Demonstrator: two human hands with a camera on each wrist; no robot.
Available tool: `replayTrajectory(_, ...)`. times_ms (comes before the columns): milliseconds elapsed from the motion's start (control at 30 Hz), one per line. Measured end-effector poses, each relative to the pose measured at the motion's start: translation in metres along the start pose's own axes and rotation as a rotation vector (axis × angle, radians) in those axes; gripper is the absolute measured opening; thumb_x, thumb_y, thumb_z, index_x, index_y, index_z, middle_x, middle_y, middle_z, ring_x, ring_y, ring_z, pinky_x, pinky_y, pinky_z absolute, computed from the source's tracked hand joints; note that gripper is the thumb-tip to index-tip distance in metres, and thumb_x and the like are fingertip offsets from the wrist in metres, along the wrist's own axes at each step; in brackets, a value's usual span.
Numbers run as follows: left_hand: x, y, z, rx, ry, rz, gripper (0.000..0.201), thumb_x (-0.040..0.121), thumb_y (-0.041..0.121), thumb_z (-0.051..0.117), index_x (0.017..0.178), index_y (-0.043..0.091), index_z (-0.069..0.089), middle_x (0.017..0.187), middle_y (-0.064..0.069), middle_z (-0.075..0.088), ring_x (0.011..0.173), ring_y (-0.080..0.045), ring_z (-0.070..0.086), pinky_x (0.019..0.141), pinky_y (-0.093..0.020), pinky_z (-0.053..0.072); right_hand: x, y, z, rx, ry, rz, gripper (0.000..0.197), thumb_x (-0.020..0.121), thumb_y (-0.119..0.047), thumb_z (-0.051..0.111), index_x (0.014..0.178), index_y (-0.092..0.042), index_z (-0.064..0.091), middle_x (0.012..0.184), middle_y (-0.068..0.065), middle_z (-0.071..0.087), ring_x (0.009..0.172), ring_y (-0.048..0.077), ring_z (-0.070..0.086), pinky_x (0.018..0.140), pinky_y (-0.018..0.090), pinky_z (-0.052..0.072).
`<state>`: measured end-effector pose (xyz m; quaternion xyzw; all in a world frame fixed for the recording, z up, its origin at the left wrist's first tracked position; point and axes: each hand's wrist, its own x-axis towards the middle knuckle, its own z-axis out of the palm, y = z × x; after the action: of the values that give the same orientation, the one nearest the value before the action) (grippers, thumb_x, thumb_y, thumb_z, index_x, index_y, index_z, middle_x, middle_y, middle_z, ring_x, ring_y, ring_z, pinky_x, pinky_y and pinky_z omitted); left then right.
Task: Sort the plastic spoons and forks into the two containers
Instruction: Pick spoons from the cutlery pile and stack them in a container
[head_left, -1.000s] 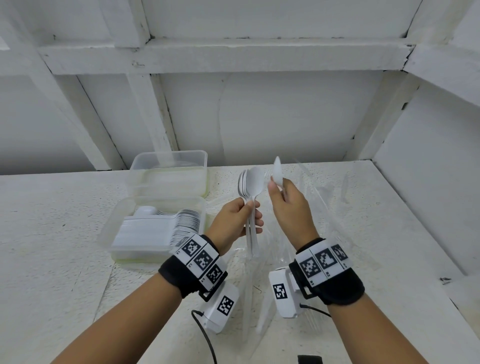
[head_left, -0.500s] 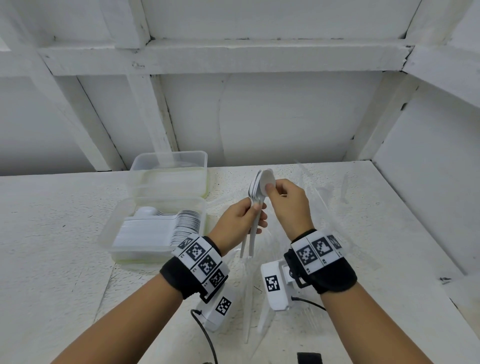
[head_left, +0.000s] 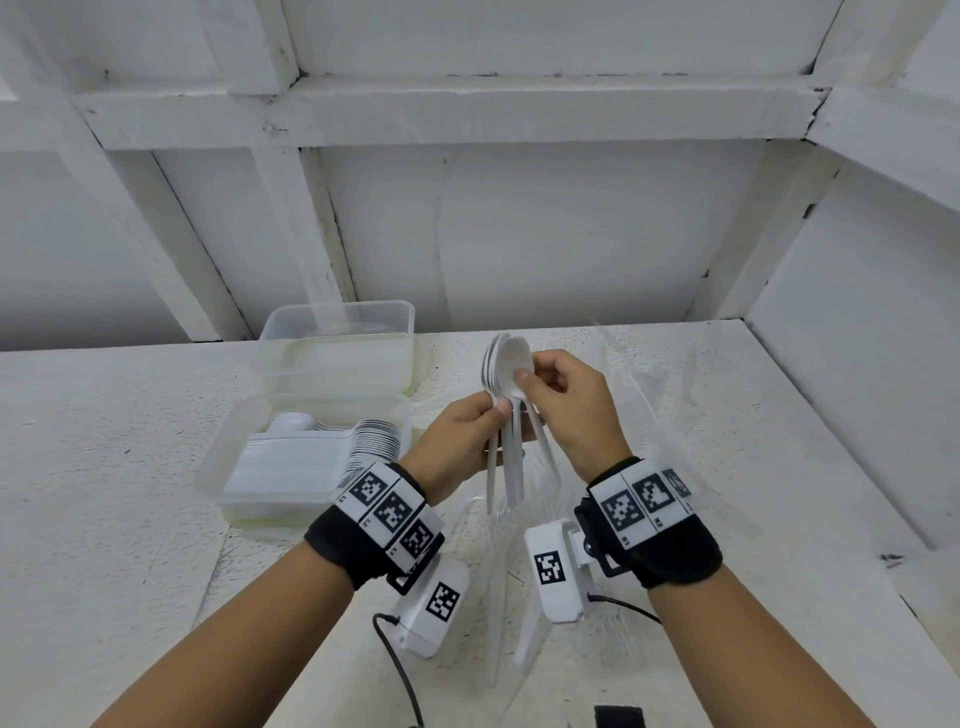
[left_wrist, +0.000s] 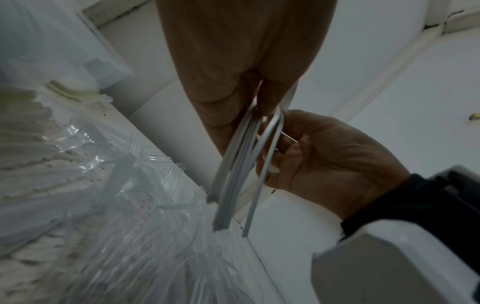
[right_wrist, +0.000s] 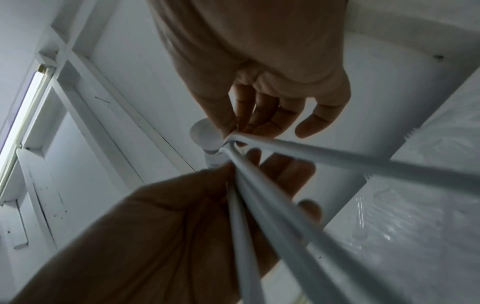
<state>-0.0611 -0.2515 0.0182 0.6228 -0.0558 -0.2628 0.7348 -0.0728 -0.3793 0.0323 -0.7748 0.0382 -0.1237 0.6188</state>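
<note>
Clamped in the left hand (head_left: 465, 441), head view, is a bunch of spoons (head_left: 506, 374), bowls up above the surface (head_left: 130, 415); the right hand (head_left: 569, 410) pinches the front bowl. Beside lie two containers: near tub (head_left: 218, 467) with cutlery, far tub (head_left: 337, 332). Left wrist view: handles hang over a bag (left_wrist: 130, 236). Right wrist view: handles fan out.

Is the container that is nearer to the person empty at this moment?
No, in the head view the nearer container already holds a stack of white spoons lying on their sides.
</note>
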Motion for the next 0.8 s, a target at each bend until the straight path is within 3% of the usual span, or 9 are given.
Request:
replayTrajectory(100,-0.003,0.002,0.001,-0.041,-0.049,-0.022,0.024,0.101,0.012,0.035,0.097,0.006,0.057,0.087,-0.006,0.070,0.082,-0.016,0.070,0.079,-0.031,0.056,-0.001,0.002,0.004,0.011,0.015,0.010,0.005,0.090,-0.013,0.059,0.093,-0.017,0.060,0.088,0.006,0.064,0.085,0.021,0.063,0.075,0.030,0.054)
replayTrajectory(167,-0.004,0.003,-0.001,-0.018,-0.065,-0.018,0.023,0.101,0.013,0.034,0.096,0.005,0.056,0.083,-0.006,0.070,0.079,-0.016,0.070,0.080,-0.031,0.056,-0.001,0.004,0.005,0.010,0.014,0.026,0.013,0.089,-0.015,0.060,0.096,-0.024,0.055,0.092,0.012,0.062,0.085,0.029,0.062,0.072,0.036,0.056)
replayTrajectory(233,-0.006,0.004,-0.001,0.011,-0.089,-0.019,0.023,0.101,0.013,0.033,0.095,0.005,0.054,0.081,-0.008,0.067,0.076,-0.019,0.069,0.081,-0.034,0.055,-0.001,0.004,0.005,0.026,-0.017,0.045,0.020,0.090,-0.016,0.059,0.106,-0.024,0.051,0.095,0.011,0.059,0.077,0.023,0.061,0.063,0.024,0.055)
replayTrajectory(333,-0.009,0.006,0.000,-0.033,-0.128,-0.042,0.023,0.101,0.010,0.031,0.090,0.005,0.051,0.073,-0.009,0.059,0.061,-0.019,0.062,0.068,-0.032,0.056,0.001,0.003,0.001,-0.001,-0.105,0.039,0.028,0.094,-0.017,0.053,0.121,-0.022,0.049,0.099,-0.002,0.058,0.085,0.010,0.058,0.070,0.016,0.046)
replayTrajectory(400,-0.009,0.008,0.000,-0.051,-0.154,-0.065,0.025,0.101,0.010,0.030,0.091,0.007,0.052,0.075,-0.009,0.057,0.055,-0.017,0.056,0.057,-0.028,0.052,0.004,0.003,-0.001,0.005,-0.181,0.037,0.019,0.095,-0.015,0.049,0.113,-0.017,0.052,0.094,-0.003,0.061,0.081,0.006,0.057,0.069,0.016,0.044)
replayTrajectory(500,-0.009,0.010,-0.001,-0.060,-0.216,-0.099,0.030,0.101,0.015,0.025,0.102,0.011,0.055,0.071,-0.005,0.058,0.053,-0.014,0.051,0.054,-0.026,0.047,0.008,0.002,-0.006,0.062,-0.230,0.051,0.013,0.094,-0.009,0.050,0.107,-0.014,0.051,0.096,0.003,0.063,0.079,0.005,0.059,0.062,0.009,0.045)
replayTrajectory(667,-0.009,0.010,-0.001,0.046,-0.237,-0.088,0.026,0.101,0.022,0.034,0.114,0.008,0.051,0.062,0.000,0.049,0.057,-0.013,0.051,0.058,-0.026,0.049,0.014,-0.001,-0.013,0.130,-0.354,0.048,0.019,0.091,-0.001,0.053,0.099,-0.018,0.049,0.096,0.007,0.060,0.079,0.010,0.059,0.060,0.015,0.048)
replayTrajectory(733,-0.010,0.010,-0.002,0.145,-0.227,-0.085,0.020,0.100,0.018,0.036,0.112,0.010,0.050,0.065,0.001,0.046,0.055,-0.010,0.048,0.055,-0.023,0.045,0.017,-0.001,-0.017,0.044,-0.379,0.021,0.022,0.090,-0.002,0.056,0.095,-0.023,0.049,0.092,0.005,0.059,0.074,0.014,0.056,0.059,0.021,0.047)
replayTrajectory(800,-0.012,0.012,-0.004,0.311,-0.195,-0.055,0.017,0.101,0.016,0.036,0.108,0.013,0.051,0.068,0.001,0.043,0.056,-0.009,0.044,0.055,-0.022,0.042,0.018,-0.003,-0.022,-0.125,-0.408,-0.043,0.029,0.087,-0.007,0.058,0.101,-0.030,0.049,0.093,0.006,0.058,0.075,0.019,0.055,0.067,0.031,0.049)
